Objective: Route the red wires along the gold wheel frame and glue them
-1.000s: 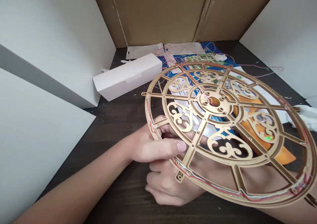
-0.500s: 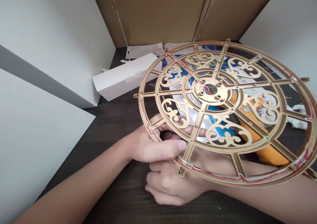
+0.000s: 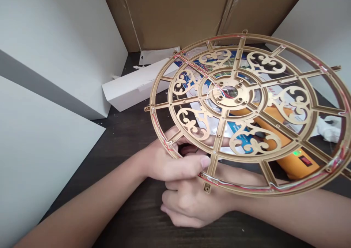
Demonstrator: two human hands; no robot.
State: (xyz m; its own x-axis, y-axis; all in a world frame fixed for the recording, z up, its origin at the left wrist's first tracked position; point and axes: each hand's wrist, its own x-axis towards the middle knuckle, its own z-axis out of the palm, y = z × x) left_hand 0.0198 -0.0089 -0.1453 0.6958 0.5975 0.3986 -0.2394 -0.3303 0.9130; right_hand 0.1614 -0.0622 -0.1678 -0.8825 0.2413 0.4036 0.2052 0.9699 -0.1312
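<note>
A large gold wheel-shaped frame (image 3: 238, 153), with scroll ornaments and red and white wires along its rim, is held up at a tilt over the dark table. My left hand (image 3: 175, 160) grips its near left rim, thumb on top and fingers stretched beneath. Below the rim is my right hand (image 3: 192, 204), its fingers curled into a fist; whatever it may hold is hidden. An orange tool (image 3: 297, 165) with a red switch and a green light lies under the frame at the right.
A long white box (image 3: 139, 85) lies on the dark table (image 3: 123, 131) behind my left hand. Blue and white packets and loose wires show through the frame. Crumpled white tissue (image 3: 330, 129) is at the right. White panels and a brown cardboard wall (image 3: 178, 17) enclose the table.
The frame has tilted and turned slightly, its far edge higher. More of the orange tool, with its red switch, now shows through it. Both hands have barely moved.
</note>
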